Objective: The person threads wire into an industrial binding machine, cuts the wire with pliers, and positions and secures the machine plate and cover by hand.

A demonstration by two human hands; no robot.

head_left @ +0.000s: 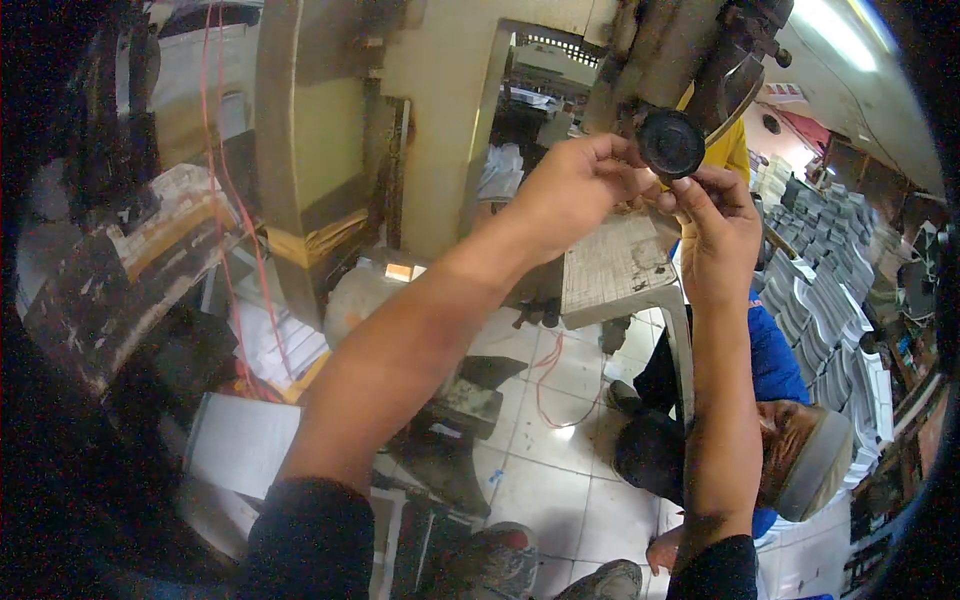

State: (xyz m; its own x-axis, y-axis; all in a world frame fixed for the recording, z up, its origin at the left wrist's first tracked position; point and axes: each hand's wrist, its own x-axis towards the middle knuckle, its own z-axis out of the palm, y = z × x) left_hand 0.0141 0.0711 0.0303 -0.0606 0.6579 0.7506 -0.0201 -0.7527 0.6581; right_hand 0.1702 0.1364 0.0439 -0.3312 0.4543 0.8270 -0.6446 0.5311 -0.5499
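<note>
A black round disc (670,143) with raised rings on its face is held up in front of the machine (655,50). My right hand (718,215) grips its lower right edge, thumb at the bottom and fingers bent behind. Close by on the left, my left hand (600,175) has its fingers pinched together beside the disc's rim. Whatever sits in that pinch, if anything, is too small to make out. Below the hands lies a worn, flat machine table (620,265) with dark smudges.
A person in blue with a cap (815,465) crouches by my right forearm. Someone in yellow (735,150) stands behind the machine. Stacks of grey-white paper (830,270) line the right side. Red cords (222,180) hang at left; another cord (550,385) lies on the tiled floor (540,470).
</note>
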